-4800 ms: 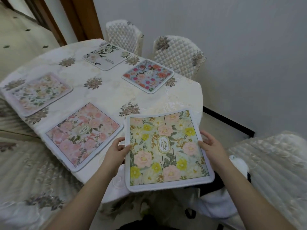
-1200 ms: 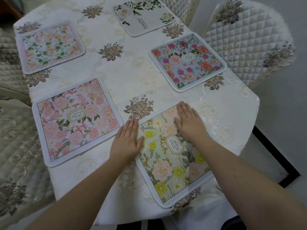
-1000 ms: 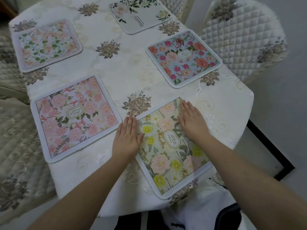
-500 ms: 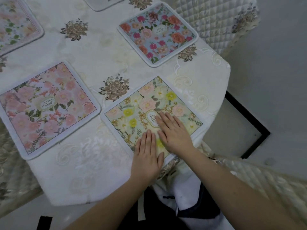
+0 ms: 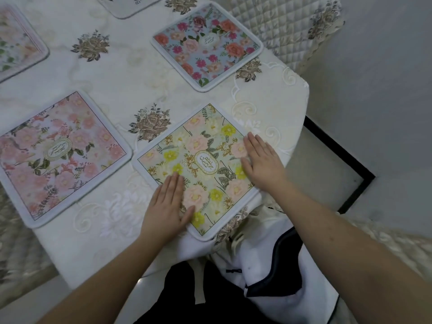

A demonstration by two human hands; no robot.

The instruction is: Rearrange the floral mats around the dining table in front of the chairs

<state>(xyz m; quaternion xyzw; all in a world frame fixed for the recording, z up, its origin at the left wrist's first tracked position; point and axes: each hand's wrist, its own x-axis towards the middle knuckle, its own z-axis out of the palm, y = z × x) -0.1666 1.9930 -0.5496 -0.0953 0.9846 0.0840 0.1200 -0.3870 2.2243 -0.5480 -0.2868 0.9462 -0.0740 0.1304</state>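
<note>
A green and yellow floral mat [image 5: 198, 164] lies at the near end of the dining table [image 5: 131, 73], turned like a diamond. My left hand [image 5: 167, 206] lies flat on its near left edge with straight fingers. My right hand [image 5: 263, 163] presses flat on its right side. A pink floral mat [image 5: 58, 155] lies to the left, and a blue floral mat [image 5: 207, 44] lies farther back on the right. Two more mats are cut off at the top: a white mat [image 5: 127, 5] and a pale mat [image 5: 16, 40] at the far left.
The table wears a cream embroidered cloth with brown rose motifs [image 5: 150, 121]. A quilted white chair [image 5: 285, 26] stands behind the blue mat. Another padded chair [image 5: 392, 242] shows at the lower right. The wall [image 5: 385, 90] is close on the right.
Both hands moved apart on the green mat, the right hand to its right side, the left to its near left edge. The view shifted slightly; the mat stays flat on the table.
</note>
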